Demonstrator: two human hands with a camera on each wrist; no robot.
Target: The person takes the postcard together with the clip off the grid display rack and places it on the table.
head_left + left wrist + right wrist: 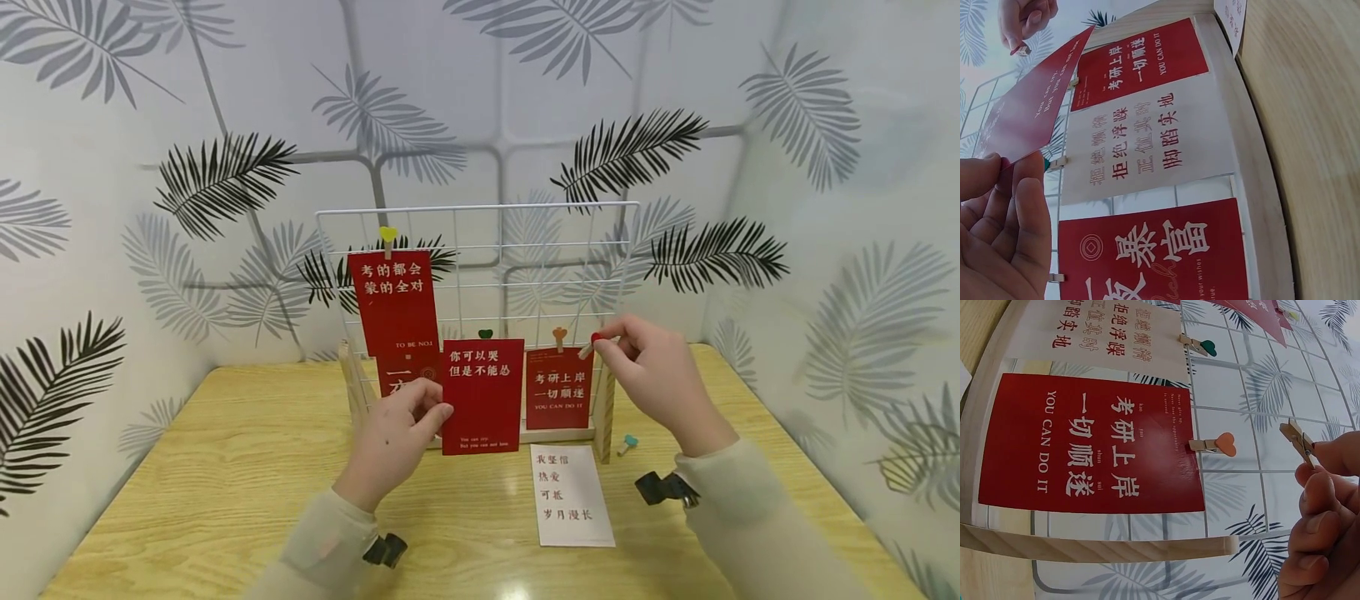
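My left hand (pixel 438 410) pinches the left edge of a red card with white writing (pixel 482 396) and holds it upright in front of a white wire grid (pixel 480 250). In the left wrist view my fingers (pixel 1004 237) grip that red card (pixel 1029 106), which is apart from the grid. My right hand (pixel 603 342) pinches a small wooden clip with a red heart (pixel 597 339) at the grid's right side, above a red "YOU CAN DO IT" card (pixel 558 390). In the right wrist view the clip (pixel 1297 440) sits between my fingertips (pixel 1325 487).
The grid stands in a wooden base (pixel 603 417) on a wooden table (pixel 225 483). Clipped to the grid are a tall red card (pixel 393 304), a white card (pixel 1141 144), a lower red card (pixel 1154 256) and an orange heart clip (pixel 1213 445). A white card (pixel 572 495) and a teal clip (pixel 627 442) lie on the table.
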